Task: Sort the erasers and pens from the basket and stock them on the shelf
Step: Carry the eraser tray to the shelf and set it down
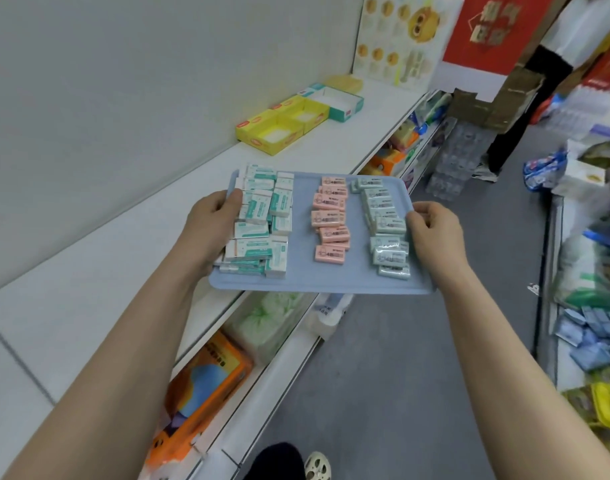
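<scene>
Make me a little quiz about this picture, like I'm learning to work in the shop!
1. True or false: the left hand and the right hand both grip the tray.
2. Which lie in the middle of the tray? A. pink erasers B. black ones C. purple ones
3. Fill in: the open yellow boxes stand on the ___.
Key: 1 true. 2 A. 3 shelf.
</scene>
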Available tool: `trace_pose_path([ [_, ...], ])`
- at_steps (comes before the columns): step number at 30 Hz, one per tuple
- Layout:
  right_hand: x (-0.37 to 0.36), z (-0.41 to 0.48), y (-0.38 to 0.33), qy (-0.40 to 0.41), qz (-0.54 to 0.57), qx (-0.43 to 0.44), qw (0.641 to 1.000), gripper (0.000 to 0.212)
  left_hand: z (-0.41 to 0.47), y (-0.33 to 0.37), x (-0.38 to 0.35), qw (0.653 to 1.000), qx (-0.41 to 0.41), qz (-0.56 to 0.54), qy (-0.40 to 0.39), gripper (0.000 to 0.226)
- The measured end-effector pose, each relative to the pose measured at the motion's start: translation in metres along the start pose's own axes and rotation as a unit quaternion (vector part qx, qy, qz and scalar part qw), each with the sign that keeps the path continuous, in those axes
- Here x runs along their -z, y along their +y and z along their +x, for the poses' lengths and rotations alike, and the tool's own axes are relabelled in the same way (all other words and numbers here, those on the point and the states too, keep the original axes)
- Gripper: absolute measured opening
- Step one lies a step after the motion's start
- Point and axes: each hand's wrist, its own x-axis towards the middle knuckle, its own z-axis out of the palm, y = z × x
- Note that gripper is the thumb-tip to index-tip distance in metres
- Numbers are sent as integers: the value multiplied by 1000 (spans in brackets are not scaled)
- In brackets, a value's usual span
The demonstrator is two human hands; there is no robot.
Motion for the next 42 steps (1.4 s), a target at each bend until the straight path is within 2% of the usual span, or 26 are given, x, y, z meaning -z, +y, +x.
trace_pose_path([
  [9,9,106,17,13,-5,-7,1000,19,97,26,-69,1000,-8,-11,-19,32],
  [14,13,163,22,23,-5,-10,1000,25,147,42,-103,999,-9,-20,-29,29],
  [20,19,240,30,9,-4,4,1000,16,197,61,-144,1000,-5,-20,-11,30],
  [32,31,410,46,-89,-25,89,992,21,256,86,-245,991,18,-56,116,24],
  [42,-1,489,34,-124,-25,138,982,25,300,94,-257,982,29,-45,179,24],
])
